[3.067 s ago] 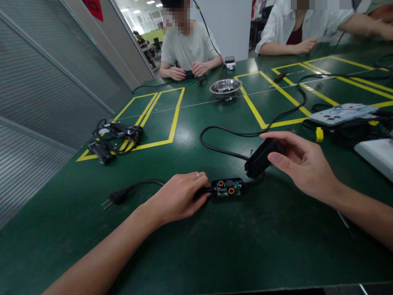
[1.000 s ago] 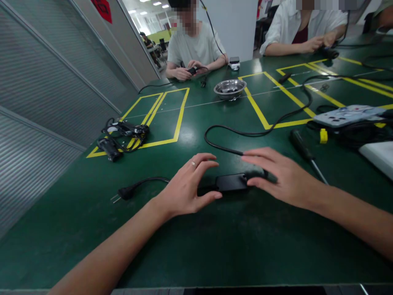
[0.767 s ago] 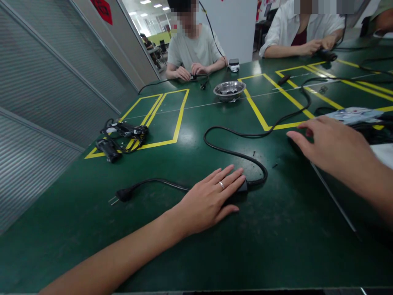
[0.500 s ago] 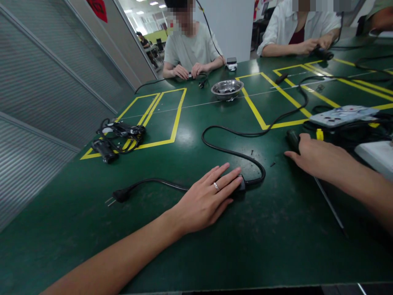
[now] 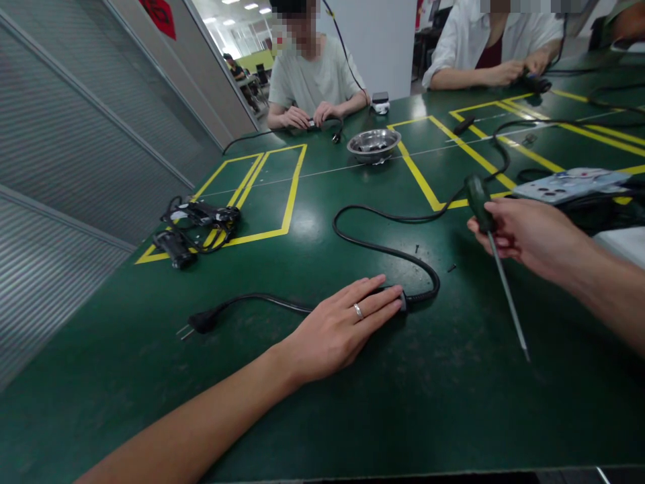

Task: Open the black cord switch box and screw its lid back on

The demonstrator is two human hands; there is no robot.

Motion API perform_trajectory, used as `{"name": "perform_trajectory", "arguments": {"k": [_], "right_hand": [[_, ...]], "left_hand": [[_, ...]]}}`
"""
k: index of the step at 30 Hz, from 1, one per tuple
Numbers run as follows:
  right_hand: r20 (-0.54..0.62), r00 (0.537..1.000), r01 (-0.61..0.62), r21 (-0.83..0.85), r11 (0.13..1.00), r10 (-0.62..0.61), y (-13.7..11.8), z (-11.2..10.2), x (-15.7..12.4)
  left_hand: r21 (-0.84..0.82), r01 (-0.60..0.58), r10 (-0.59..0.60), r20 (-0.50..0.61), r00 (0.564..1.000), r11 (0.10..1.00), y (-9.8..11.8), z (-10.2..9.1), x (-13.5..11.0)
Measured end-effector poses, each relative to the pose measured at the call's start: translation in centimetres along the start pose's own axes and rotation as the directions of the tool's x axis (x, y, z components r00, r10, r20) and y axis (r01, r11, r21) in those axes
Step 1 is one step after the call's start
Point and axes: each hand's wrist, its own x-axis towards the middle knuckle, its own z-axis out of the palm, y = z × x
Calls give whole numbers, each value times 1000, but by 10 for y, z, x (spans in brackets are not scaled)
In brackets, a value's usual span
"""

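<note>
My left hand (image 5: 342, 326), a ring on one finger, lies flat with its fingers stretched out over a small black casing (image 5: 402, 302) in line with a black power cord. Most of that casing is hidden under the fingers. From it the cord (image 5: 370, 247) curves away to the right, and its other end carries a two-pin plug (image 5: 202, 321) left of my hand. My right hand (image 5: 524, 232) is closed on a dark green screwdriver (image 5: 478, 202), held off the table with its shaft slanting down toward me. Small dark screws (image 5: 451, 267) lie between my hands.
A metal bowl (image 5: 373, 146) stands toward the far side. Bundled black cords and parts (image 5: 201, 225) lie at left, inside yellow tape outlines (image 5: 288, 212). A flat printed box (image 5: 569, 185) and cables are at right. Across the table, two people (image 5: 315, 81) handle black items.
My right hand has lifted the screwdriver and tilted its handle up, with the shaft tip swinging left. My left hand stays on the casing, almost unmoved.
</note>
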Motion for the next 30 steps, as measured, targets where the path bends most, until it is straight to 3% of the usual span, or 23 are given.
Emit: {"name": "perform_trajectory", "arguments": {"k": [4,8,13,17,23,26,30], "right_hand": [[26,999,19,193,981,-25,-9,4,-3],[-131,978,197,305,932,-164,-12,4,-1],[-349,890,413,336,847,-295,-12,2,5],[-467,778,564,225,794,-420,-6,-1,13],[-407,671,686,25,727,-620,9,-7,20],[-389,669,691,11,723,-634,11,-7,19],[-422,728,640,138,756,-540,5,-2,14]], "left_hand": [[-16,-29,29,-1,1000,999,-2,1,-2],[-22,-26,26,-23,999,999,-2,2,-3],[-18,-21,20,-45,999,1000,-2,2,-2],[-26,-18,17,-38,999,999,-1,1,-1],[-23,-11,10,-41,999,1000,0,1,-1],[-25,-10,9,-45,999,1000,0,1,-1],[-23,-6,5,-56,998,1000,0,2,0]]}}
